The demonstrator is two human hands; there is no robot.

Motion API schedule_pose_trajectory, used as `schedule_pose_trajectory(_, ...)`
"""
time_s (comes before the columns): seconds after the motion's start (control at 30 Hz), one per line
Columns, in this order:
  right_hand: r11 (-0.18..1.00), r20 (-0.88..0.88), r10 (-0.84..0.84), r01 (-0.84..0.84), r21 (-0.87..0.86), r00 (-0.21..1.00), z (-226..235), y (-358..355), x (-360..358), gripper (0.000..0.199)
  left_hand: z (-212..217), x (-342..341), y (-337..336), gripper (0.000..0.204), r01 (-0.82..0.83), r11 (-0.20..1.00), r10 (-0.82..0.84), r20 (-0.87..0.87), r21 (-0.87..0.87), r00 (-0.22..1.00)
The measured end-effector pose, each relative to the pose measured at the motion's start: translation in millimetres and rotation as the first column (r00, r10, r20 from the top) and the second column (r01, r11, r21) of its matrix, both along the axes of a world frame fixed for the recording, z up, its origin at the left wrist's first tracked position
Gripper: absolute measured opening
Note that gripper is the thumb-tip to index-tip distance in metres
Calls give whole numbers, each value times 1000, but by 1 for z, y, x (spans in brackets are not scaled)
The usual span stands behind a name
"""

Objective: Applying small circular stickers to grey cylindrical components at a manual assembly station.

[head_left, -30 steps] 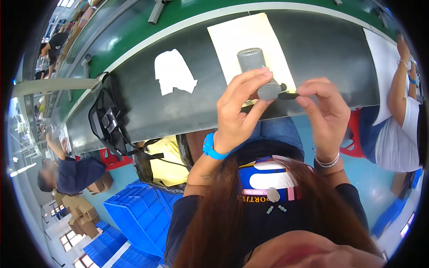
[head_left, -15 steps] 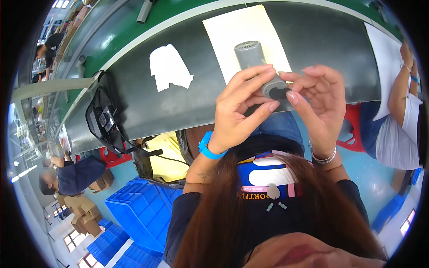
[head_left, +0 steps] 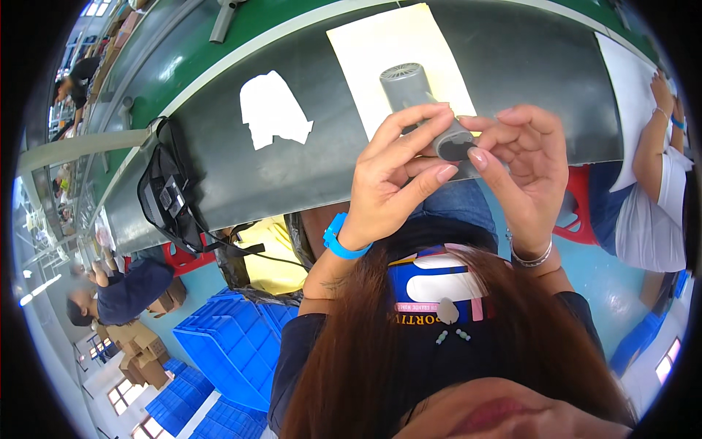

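Observation:
My left hand (head_left: 398,172) is closed round a grey tube-shaped part (head_left: 443,137), its thumb below and fingers above. The part's round end faces me and shows a dark round piece (head_left: 455,148) in it. My right hand (head_left: 528,157) has its thumb tip at the edge of that dark piece, with fingers curled above; it seems to pinch the edge. Just beyond my left fingers is a grey cylinder (head_left: 406,89) with a slotted round grille, over a pale yellow sheet (head_left: 358,55). My fingers hide whether the cylinder and the held part are joined.
A torn white sheet (head_left: 272,110) lies on the dark worktable (head_left: 219,175). To its left is a black mesh bag (head_left: 164,183). Blue crates (head_left: 230,344) and a yellow-lined open bag (head_left: 274,256) stand below the table. A co-worker's arm (head_left: 651,154) is at right.
The dark piece now covers more of the grey part's round end, which has tipped slightly. Both hands keep nearly the same grip. The table and sheets appear shifted slightly left.

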State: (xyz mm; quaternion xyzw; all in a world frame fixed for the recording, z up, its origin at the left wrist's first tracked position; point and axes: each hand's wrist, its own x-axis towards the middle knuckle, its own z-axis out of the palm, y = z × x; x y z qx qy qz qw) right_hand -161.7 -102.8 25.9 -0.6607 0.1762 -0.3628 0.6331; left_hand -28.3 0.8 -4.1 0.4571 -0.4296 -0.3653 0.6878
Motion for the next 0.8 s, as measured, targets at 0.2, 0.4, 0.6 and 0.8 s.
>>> schedule_pose_trajectory(0.2,1000,-14,-4,4,0,1000,1,0,0,39,-3,0,-1,44,-11,1000,11,-18,-15,1000)
schedule_pose_trajectory(0.4,1000,-24,-18,18,-9,1000,2,1,1,39,-3,2,-1,40,-18,1000,18,25,-3,1000)
schedule_pose_trajectory(0.6,999,-36,-21,20,-25,999,2,1,2,39,-3,1,-1,39,-23,1000,23,4,1,1000)
schedule_pose_trajectory(0.8,1000,12,3,-2,-16,1000,0,-2,3,40,-1,2,-2,38,-18,1000,18,-53,-16,998)
